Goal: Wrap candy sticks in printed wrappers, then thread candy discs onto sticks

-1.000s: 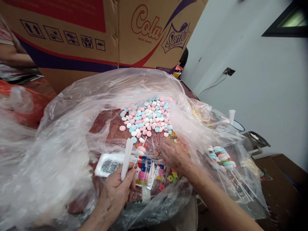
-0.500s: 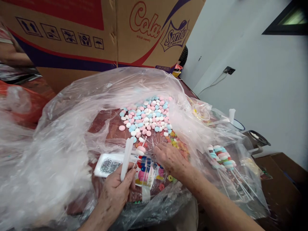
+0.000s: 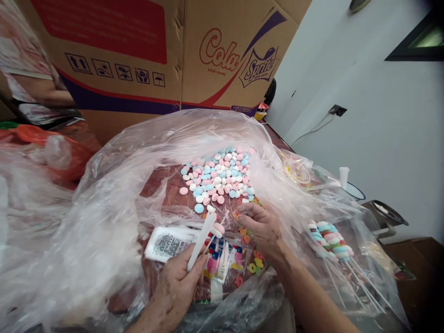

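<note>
My left hand (image 3: 180, 286) is closed on a bundle of white sticks (image 3: 201, 238), one of them carrying a pink candy disc (image 3: 218, 228). It hovers over a printed wrapper packet (image 3: 173, 241) lying on the plastic. My right hand (image 3: 262, 226) is curled, its fingertips pinched on a small candy ring near the stick's tip. A heap of pink, blue and white candy discs (image 3: 218, 175) lies just beyond both hands on a large clear plastic sheet (image 3: 104, 208). Small coloured candy rings (image 3: 251, 266) are scattered under my right hand.
A big "Cola Sprite" cardboard box (image 3: 156, 60) stands behind the pile. Finished candy skewers (image 3: 331, 236) lie under plastic at the right. More crumpled plastic and a red bag (image 3: 52, 157) fill the left. A white wall and a round metal item (image 3: 386, 213) are at the right.
My right hand has pulled back from flat on the candy rings, curled its fingers and come toward the stick's tip. The left hand's sticks tilted rightward. The camera view shifted slightly.
</note>
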Available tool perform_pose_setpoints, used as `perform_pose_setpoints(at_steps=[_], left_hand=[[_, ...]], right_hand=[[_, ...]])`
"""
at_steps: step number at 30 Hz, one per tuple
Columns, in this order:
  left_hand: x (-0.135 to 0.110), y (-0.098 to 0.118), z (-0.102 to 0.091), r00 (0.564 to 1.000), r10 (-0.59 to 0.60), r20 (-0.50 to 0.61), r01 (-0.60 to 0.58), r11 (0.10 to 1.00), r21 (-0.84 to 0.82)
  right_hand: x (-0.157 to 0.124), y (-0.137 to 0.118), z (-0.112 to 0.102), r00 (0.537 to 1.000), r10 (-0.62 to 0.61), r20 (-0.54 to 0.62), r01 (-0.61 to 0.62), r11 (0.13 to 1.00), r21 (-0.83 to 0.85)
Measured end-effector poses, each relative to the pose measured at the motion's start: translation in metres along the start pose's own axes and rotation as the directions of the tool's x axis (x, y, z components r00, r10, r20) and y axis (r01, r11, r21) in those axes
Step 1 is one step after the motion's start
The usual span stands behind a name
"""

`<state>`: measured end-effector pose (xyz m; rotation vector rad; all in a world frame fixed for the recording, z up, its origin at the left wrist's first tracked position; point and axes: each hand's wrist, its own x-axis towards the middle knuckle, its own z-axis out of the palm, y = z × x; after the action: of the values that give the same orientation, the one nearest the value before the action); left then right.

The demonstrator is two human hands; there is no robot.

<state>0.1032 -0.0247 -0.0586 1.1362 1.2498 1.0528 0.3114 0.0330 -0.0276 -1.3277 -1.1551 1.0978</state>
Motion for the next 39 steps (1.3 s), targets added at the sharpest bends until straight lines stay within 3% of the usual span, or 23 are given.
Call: perform_pose_setpoints(at_steps=[5, 12, 16, 19, 22, 25, 28, 32, 34, 37, 39], left_hand=[[0.001, 0.003, -0.007, 0.986, 0.051, 0.159, -0.076, 0.984, 0.16], [0.001, 0.009, -0.009, 0.978, 0.016, 0.209, -0.061, 0.976, 0.21], [0.002, 0.002, -0.008, 0.98, 0.015, 0.197, -0.05, 0.983, 0.176], [0.003, -0.006, -0.007, 0.981, 0.021, 0.191, -0.042, 0.993, 0.109], [0.004, -0.01, -0.008, 0.984, 0.009, 0.178, -0.024, 0.996, 0.083], [0.004, -0.012, -0.009, 0.989, 0.017, 0.146, -0.026, 0.998, 0.059], [0.004, -0.014, -0.007, 0.994, 0.013, 0.108, -0.013, 1.0, -0.004], [0.003, -0.018, -0.004, 0.998, -0.057, 0.03, 0.061, 0.991, -0.117], [0.003, -0.02, -0.004, 0.995, -0.085, 0.051, 0.091, 0.988, -0.126], [0.003, -0.023, -0.005, 0.99, -0.099, 0.099, 0.11, 0.988, -0.109], [0.004, -0.024, -0.005, 0.99, -0.094, 0.104, 0.107, 0.987, -0.118]], right_hand=[[-0.003, -0.011, 0.007, 0.99, 0.139, 0.024, -0.139, 0.94, 0.312], [-0.003, -0.011, 0.009, 0.988, 0.132, 0.076, -0.15, 0.926, 0.347], [-0.005, -0.01, 0.006, 0.989, 0.102, 0.109, -0.121, 0.975, 0.189], [-0.009, -0.011, 0.007, 0.982, -0.051, 0.184, 0.07, 0.993, -0.099], [-0.017, -0.009, 0.013, 0.913, -0.264, 0.311, 0.36, 0.88, -0.311], [-0.025, -0.007, 0.017, 0.845, -0.367, 0.389, 0.503, 0.793, -0.344], [-0.024, -0.013, 0.015, 0.841, -0.313, 0.441, 0.472, 0.822, -0.318], [-0.001, -0.027, 0.012, 0.953, -0.246, 0.178, 0.298, 0.875, -0.382], [0.017, -0.03, 0.016, 0.955, -0.263, 0.134, 0.294, 0.8, -0.524], [0.042, -0.028, 0.029, 0.938, -0.203, 0.28, 0.346, 0.521, -0.78], [0.053, -0.023, 0.037, 0.932, -0.13, 0.339, 0.362, 0.393, -0.845]])
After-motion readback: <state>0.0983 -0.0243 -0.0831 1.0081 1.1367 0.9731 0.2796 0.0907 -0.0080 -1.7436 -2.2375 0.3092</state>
